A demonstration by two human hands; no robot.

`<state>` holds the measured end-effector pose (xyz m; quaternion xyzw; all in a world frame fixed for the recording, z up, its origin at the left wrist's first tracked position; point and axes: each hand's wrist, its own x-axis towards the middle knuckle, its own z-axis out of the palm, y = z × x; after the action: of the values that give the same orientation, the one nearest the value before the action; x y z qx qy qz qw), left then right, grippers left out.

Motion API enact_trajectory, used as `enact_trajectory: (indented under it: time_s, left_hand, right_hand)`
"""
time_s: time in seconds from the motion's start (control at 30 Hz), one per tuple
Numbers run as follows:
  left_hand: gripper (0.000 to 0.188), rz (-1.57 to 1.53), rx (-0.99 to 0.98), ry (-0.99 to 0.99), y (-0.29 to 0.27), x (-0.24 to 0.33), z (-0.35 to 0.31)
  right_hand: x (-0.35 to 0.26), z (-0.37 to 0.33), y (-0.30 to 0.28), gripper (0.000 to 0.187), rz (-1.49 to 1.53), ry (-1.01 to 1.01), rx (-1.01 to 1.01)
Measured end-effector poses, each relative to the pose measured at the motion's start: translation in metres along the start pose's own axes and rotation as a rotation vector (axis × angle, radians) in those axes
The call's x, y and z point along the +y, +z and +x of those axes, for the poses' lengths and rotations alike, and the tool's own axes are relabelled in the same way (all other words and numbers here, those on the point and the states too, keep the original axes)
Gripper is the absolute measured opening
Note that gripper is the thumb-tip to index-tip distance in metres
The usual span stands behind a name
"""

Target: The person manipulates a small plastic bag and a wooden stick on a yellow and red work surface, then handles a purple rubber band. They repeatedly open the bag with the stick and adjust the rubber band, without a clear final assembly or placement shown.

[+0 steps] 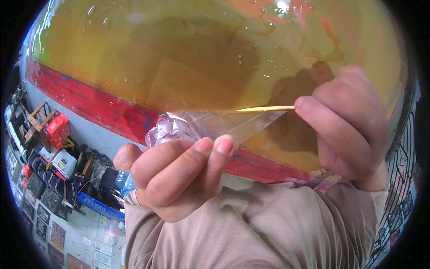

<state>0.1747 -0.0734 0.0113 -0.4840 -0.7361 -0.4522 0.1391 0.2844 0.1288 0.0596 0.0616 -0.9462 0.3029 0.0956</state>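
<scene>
Plastic film (172, 127), clear and crumpled toward the left, was held up over the red near edge (121, 114) of the glossy yellow-green tabletop (201, 49). The person's left hand (177, 175) had it pinched between the fingertips, the fingers bent inward; a flatter, pointed part of the film spread rightward from that grip. From where I stood, the right hand (351, 123) was grasping a thin, pale yellow stick (264, 109) by one end, its fingers curled, the sharp tip aimed left over the top of the film. Whether tip and film touched, I could not tell. Shiny drops dotted the tabletop away from its red edge, and dark shadows lay across its middle. The person, in a beige shirt (268, 219), was close to the near edge. Past the table's left corner, a red box (58, 130) and a pale case (65, 163) sat among clutter above a tiled floor (98, 139).
</scene>
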Motion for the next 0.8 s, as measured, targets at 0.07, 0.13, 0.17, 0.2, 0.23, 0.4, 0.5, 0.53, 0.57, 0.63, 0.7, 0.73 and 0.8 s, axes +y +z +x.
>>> enact_trajectory:
  time_s: [0.07, 0.13, 0.17, 0.2, 0.23, 0.4, 0.5, 0.53, 0.57, 0.63, 0.7, 0.73, 0.8]
  left_hand:
    - [0.025, 0.003, 0.007, -0.013, 0.000, 0.000, -0.002]
    - [0.025, -0.011, 0.011, -0.036, -0.002, 0.000, -0.005]
    - [0.025, -0.015, 0.010, -0.048, -0.003, 0.001, -0.006]
    - [0.025, -0.020, 0.020, -0.059, -0.003, 0.001, -0.008]
    - [0.025, -0.006, -0.023, -0.050, -0.005, 0.001, -0.006]
    - [0.025, 0.020, -0.175, 0.103, -0.004, -0.017, 0.010]
    - [0.023, -0.031, -0.084, 0.135, 0.012, -0.013, -0.004]
    - [0.021, -0.014, -0.108, 0.154, 0.013, -0.011, -0.007]
    - [0.021, -0.046, -0.109, 0.166, 0.015, -0.011, -0.008]
    - [0.017, -0.067, -0.095, 0.143, 0.015, -0.011, -0.017]
    - [0.010, 0.000, -0.111, 0.196, 0.017, -0.013, -0.019]
    - [0.014, -0.030, -0.135, 0.158, 0.018, -0.009, -0.021]
    - [0.020, -0.048, -0.196, 0.081, 0.018, -0.002, -0.024]
  right_hand:
    - [-0.001, -0.004, 0.000, 0.031, -0.012, 0.019, 0.004]
    - [-0.004, -0.007, -0.002, 0.030, -0.029, 0.041, -0.004]
    - [-0.006, -0.009, -0.004, 0.030, -0.032, 0.051, -0.015]
    - [-0.006, -0.009, -0.006, 0.029, -0.049, 0.042, -0.012]
    - [-0.007, -0.011, -0.008, 0.028, -0.061, 0.036, -0.010]
    - [-0.009, -0.029, -0.019, 0.032, -0.230, 0.102, 0.054]
    - [-0.036, -0.071, -0.017, 0.030, -0.314, 0.316, 0.270]
    - [-0.045, -0.085, -0.015, 0.028, -0.304, 0.421, 0.371]
    - [-0.052, -0.098, -0.011, 0.026, -0.304, 0.515, 0.473]
    - [-0.068, -0.130, -0.003, 0.019, -0.265, 0.695, 0.715]
    - [-0.089, -0.173, 0.006, 0.016, -0.342, 0.863, 0.948]
    - [-0.095, -0.193, 0.010, 0.014, -0.358, 0.917, 1.069]
    - [-0.112, -0.240, 0.015, 0.014, -0.400, 1.143, 1.291]
